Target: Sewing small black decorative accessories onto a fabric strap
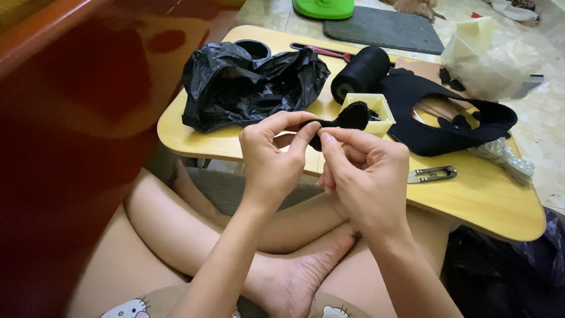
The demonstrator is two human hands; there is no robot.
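My left hand [272, 154] and my right hand [365, 171] meet in front of me above my crossed legs. Both pinch a small black fabric piece [348, 116] with a rounded end, held just over the near edge of the low wooden table [482, 200]. The fingertips of both hands press together at the piece's near end. Behind the piece stands a small pale yellow box [382, 109]. A metal thread snipper [432, 174] lies on the table to the right of my right hand.
A crumpled black plastic bag [247, 85] lies at the table's left. A large spool of black thread [360, 72], black felt pieces [447, 121], a string of clear beads [506, 158] and a translucent plastic container [491, 62] lie to the right. A red-brown furniture side [70, 118] rises at left.
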